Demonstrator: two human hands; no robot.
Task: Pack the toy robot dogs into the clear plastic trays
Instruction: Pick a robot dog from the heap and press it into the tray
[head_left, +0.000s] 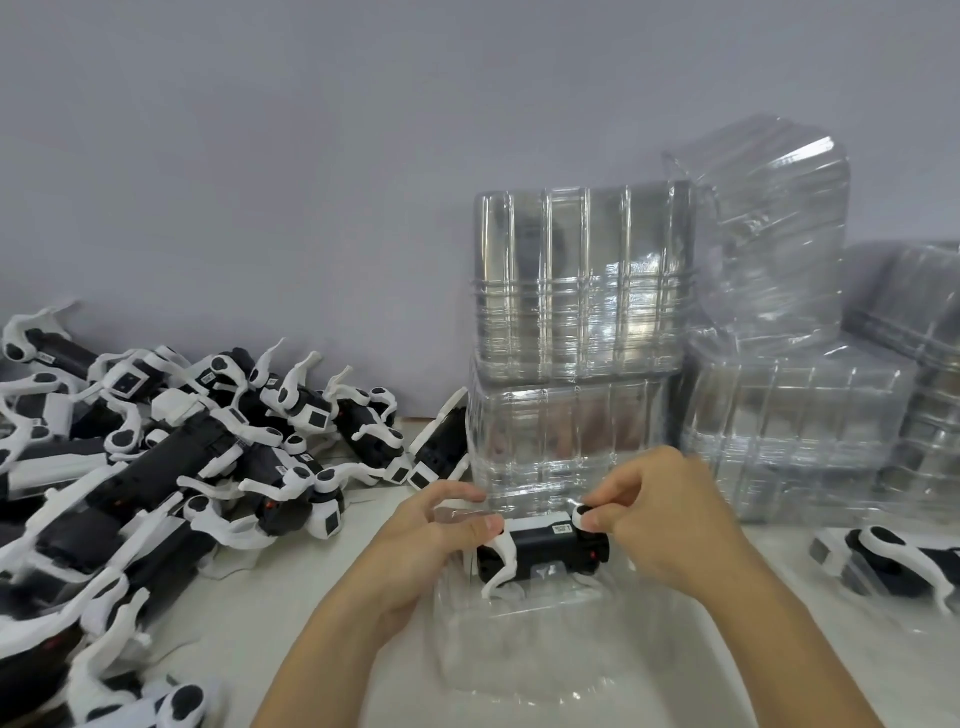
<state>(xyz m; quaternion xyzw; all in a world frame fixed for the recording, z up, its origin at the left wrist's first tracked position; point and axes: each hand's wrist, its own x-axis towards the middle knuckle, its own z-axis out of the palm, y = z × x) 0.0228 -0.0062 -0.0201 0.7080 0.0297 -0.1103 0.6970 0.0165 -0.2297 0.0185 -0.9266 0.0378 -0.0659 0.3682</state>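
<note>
Fingertips (597, 518) of our right hand (670, 514) pinch the toy robot dog (545, 551), which sits in the clear tray (545, 649) at the counter's near edge; our left hand (436, 525) pinches the tray's rim. Press unevenly and those thin legs could catch, buckling the flimsy plastic.

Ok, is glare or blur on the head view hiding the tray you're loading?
Head view: the clear tray nearly vanishes against the pale table, only faint highlights marking its walls; the stacked trays behind throw bright reflections; wide-angle bending curves the edges; the toy dog between the left hand and the right hand stays sharp.
</note>
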